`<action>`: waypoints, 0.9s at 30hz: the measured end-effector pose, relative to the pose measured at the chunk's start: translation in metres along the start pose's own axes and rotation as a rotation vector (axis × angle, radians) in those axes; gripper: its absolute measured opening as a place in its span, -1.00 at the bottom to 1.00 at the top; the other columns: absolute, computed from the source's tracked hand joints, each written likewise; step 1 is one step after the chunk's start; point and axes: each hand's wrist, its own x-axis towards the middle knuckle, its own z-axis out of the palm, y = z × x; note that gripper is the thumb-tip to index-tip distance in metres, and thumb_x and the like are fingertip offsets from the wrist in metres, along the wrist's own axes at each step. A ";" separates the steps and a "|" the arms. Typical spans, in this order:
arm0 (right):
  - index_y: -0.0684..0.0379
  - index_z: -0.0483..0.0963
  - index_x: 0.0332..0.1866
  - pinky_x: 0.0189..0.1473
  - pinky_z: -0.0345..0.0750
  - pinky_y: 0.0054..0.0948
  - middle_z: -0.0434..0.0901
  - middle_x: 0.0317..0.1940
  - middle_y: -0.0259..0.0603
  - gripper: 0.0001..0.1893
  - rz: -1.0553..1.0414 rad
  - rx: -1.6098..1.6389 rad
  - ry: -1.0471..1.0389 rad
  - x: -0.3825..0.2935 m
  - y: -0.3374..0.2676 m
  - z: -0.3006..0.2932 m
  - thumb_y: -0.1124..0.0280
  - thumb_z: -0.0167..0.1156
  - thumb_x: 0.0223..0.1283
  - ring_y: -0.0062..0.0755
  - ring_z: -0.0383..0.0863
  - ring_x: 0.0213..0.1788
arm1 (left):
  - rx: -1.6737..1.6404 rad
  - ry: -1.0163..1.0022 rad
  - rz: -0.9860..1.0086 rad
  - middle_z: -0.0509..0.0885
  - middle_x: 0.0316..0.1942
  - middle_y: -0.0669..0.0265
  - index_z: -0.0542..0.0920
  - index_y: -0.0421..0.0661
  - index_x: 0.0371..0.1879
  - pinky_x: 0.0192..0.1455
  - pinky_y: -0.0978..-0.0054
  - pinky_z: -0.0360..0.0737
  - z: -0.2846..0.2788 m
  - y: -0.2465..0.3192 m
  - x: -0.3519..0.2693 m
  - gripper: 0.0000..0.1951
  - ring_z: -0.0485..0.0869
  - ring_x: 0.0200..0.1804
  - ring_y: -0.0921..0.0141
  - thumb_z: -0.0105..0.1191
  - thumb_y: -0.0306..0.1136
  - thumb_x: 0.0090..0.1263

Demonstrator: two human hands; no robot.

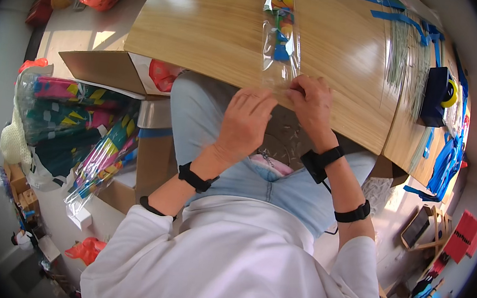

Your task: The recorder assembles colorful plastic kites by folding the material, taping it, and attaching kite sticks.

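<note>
A long clear plastic sleeve point(278, 66) lies on the wooden table, its lower end at the near edge. Inside its upper part is a folded colourful item point(282, 36) with blue, green, yellow and red parts. My right hand point(313, 102) pinches the lower right corner of the sleeve between thumb and fingers. At the sleeve's lower left corner is my left hand point(246, 117), fingers bent and close together; whether it grips the plastic cannot be told. Both hands are over the table's near edge, a small gap apart.
Right on the wooden table point(216, 24) lie thin wire-like strips point(398, 56), blue ribbons point(445, 166) and a dark blue tape dispenser point(433, 97) with yellow tape. An open cardboard box point(154, 157) and a bag of wrapped colourful items point(71, 118) stand left. Two people are far off.
</note>
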 end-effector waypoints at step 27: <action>0.03 0.61 -0.39 0.00 0.29 -0.16 0.64 -0.40 -0.36 -0.93 0.035 -0.004 0.058 -0.002 -0.004 0.006 0.40 0.34 -0.01 -0.21 0.51 -0.15 | 0.051 -0.329 0.030 0.29 0.45 0.02 0.40 -0.24 0.32 0.54 -0.05 0.08 0.017 0.007 -0.008 -0.18 0.19 0.54 0.08 0.40 -0.43 -0.06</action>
